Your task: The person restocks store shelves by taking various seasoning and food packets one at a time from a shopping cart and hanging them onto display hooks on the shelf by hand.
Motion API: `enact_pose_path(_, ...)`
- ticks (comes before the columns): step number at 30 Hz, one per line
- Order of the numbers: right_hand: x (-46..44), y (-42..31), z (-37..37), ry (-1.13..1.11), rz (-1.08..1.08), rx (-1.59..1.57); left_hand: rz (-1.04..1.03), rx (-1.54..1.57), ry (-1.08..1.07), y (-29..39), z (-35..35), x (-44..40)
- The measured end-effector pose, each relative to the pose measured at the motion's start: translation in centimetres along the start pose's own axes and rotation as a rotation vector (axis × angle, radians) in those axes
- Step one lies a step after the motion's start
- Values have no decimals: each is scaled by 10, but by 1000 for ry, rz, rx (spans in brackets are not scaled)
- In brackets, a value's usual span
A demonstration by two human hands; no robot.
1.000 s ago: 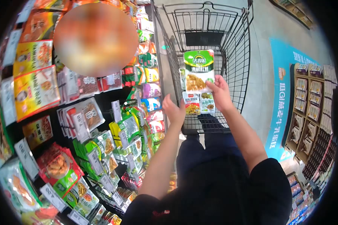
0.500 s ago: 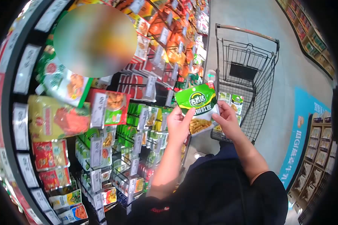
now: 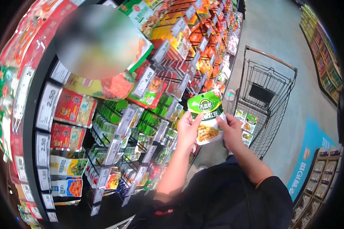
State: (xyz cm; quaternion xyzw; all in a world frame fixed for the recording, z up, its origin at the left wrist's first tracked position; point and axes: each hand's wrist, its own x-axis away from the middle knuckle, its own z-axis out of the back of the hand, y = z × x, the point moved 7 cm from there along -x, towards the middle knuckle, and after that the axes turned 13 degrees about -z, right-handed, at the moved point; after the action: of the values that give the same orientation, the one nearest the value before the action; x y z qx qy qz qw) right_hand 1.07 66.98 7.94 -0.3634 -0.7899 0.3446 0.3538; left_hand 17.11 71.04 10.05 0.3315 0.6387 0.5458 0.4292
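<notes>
A green and white food packet [image 3: 207,131] is held upright between my two hands, its printed front facing me. My left hand [image 3: 189,129] pinches its left edge with the thumb on the front. My right hand [image 3: 232,131] grips the right edge the same way. Behind the packet and to the right stands a black wire shopping cart [image 3: 269,82] with several small packets [image 3: 249,124] in its near end. Close on the left, a shelf rack holds rows of hanging green packets [image 3: 151,120].
Price tags [image 3: 48,105] stick out along the rack's edge, beside red packets [image 3: 75,108]. Orange packets [image 3: 206,45] hang farther along. A blue floor banner [image 3: 307,152] and a display shelf [image 3: 313,183] stand at the right. A round blur hides the upper left.
My left hand has come onto the packet, which was in my right hand over the cart. The view has turned toward the rack, and the cart now appears farther right.
</notes>
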Motion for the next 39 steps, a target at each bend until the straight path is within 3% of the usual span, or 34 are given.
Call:
enact_pose_path(3, 22, -8, -25, -124, 126, 176, 278, 535, 27, -15, 6, 2)
enact_pose_path(4, 29, -13, -36, -226, 172, 210, 385, 618, 154, -15, 8, 5)
enact_pose_path(5, 34, -15, -47, -373, 153, 81, 393, 757, 147, -14, 8, 7)
enact_pose_path(6, 35, -14, -50, -384, 151, 81, 401, 895, 141, -15, 10, 12)
enact_pose_path(7, 35, -12, -49, -363, 131, 91, 392, 1079, 97, -22, 12, 14)
enact_pose_path(8, 34, -11, -49, -342, 114, 103, 339, 1373, -105, -15, 8, 18)
enact_pose_path(10, 29, -4, -47, -293, 101, 119, 404, 1701, -296, 4, -2, 28)
enact_pose_path(12, 24, 9, -41, -236, -1, 19, 411, 1692, -284, 10, -6, 36)
enact_pose_path(14, 25, 15, -43, -235, -10, 23, 301, 1887, -560, 35, -12, 47)
enact_pose_path(18, 27, 22, -45, -260, -21, 25, 312, 2014, -466, 29, -6, 49)
enact_pose_path(23, 27, 27, -46, -233, -22, 52, 304, 1948, -472, 28, 1, 49)
enact_pose_path(26, 27, 28, -46, -217, -16, 65, 327, 1691, -399, 15, 4, 48)
enact_pose_path(30, 34, 14, -53, -218, 13, -101, 235, 429, 210, -27, 39, 44)
enact_pose_path(32, 34, 19, -47, -73, 10, -92, -26, 292, 160, -19, 34, 41)
enact_pose_path(33, 36, 23, -38, 54, 3, -77, -14, 294, 153, -22, 32, 45)
enact_pose_path(35, 24, 42, -25, 42, -31, -82, -154, 124, 42, -12, 26, 47)
enact_pose_path(39, 22, 42, -30, 14, -30, 43, 65, 220, -17, -22, 28, 53)
